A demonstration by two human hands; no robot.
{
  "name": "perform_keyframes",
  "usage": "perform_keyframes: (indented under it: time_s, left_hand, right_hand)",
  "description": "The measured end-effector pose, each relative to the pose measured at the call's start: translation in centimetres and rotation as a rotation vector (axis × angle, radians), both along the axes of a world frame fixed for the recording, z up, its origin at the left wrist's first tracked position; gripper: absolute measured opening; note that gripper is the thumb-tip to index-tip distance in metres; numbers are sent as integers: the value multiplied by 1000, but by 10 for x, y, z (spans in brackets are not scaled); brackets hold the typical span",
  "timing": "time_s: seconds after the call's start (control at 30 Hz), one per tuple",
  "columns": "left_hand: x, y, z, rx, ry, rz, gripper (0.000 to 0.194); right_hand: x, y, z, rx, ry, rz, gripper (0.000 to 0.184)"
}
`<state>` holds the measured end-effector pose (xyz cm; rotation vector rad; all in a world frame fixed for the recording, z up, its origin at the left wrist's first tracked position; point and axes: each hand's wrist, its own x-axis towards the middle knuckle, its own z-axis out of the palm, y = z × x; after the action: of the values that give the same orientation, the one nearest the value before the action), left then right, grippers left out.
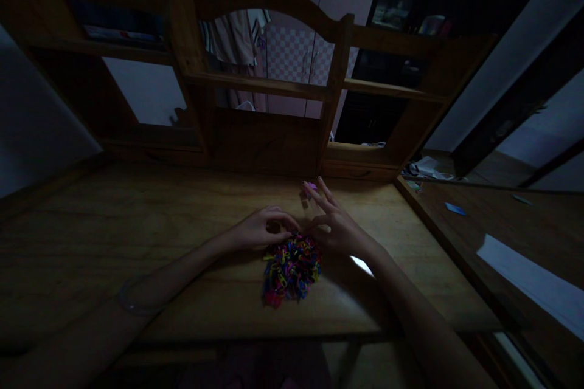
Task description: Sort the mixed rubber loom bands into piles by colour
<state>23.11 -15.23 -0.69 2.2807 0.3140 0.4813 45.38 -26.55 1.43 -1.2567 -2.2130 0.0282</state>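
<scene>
Pile of small multicolored pieces (292, 268) lay on wooden desk (182, 194), lower center of frame. Left hand (267, 228) and right hand (337, 228) met at pile's top edge, fingertips pinched close; whether either grasped piece, could not tell. Pink item (309, 187) sat near right hand's raised fingers, center of frame.

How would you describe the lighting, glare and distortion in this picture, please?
Head view: dim overall, the cabinet nearly black; a washed-out white patch beside the right forearm; shadows on the wooden desk; outer areas stretched; details in the colorful pile indistinct.
</scene>
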Motion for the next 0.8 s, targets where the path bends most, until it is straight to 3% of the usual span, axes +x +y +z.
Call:
perform_keyframes:
  time_s: [0.3, 0.5, 0.8]
  left_hand:
    - [1, -2, -5, -138, -30, -13, 25]
    - [1, 0, -3, -50, -56, -41, 23]
    - [-1, 3, 1, 34, -44, -107, 18]
  right_hand:
    - [2, 2, -7, -32, 36, -1, 16]
    - [-1, 2, -7, -76, 57, -1, 30]
    - [-15, 0, -9, -41, 61, -2, 18]
